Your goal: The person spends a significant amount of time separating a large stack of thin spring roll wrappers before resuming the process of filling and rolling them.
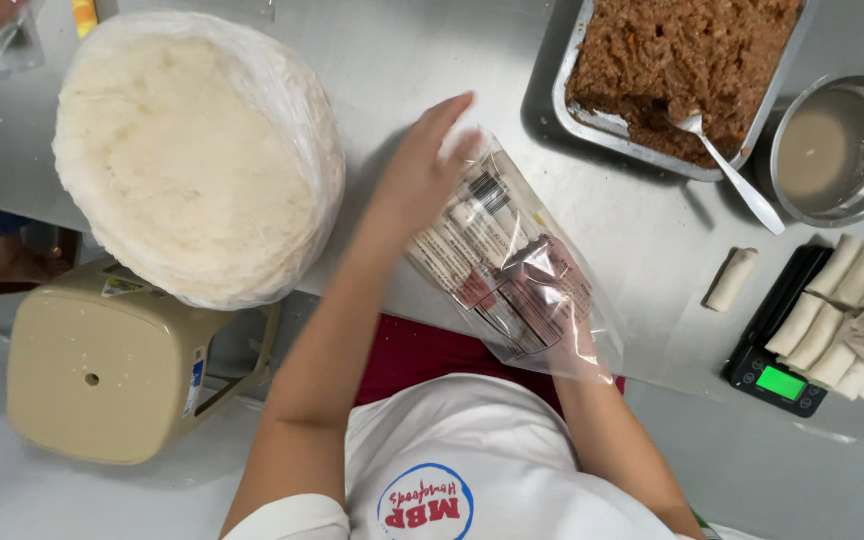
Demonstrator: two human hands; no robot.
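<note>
Steel table point(432, 60): right hand point(542, 290) inside clear bag point(512, 260), fingers spread; left hand point(427, 160) fingers together atop it.

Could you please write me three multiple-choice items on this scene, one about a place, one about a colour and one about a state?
1. Where does the spoon rest?
A. In the tray of brown filling
B. In the steel bowl
C. On the scale

2. What colour is the lit display of the kitchen scale?
A. Red
B. Green
C. Blue

3. What is the right hand doing?
A. Lying flat on the table
B. Gripping the spoon
C. Sitting inside the clear plastic bag

Answers:
1 A: its bowl end lies in the filling of the metal tray, the handle over the rim.
2 B: the small screen glows green.
3 C: the fingers show through the clear plastic bag, while the left hand touches its far end.
</note>
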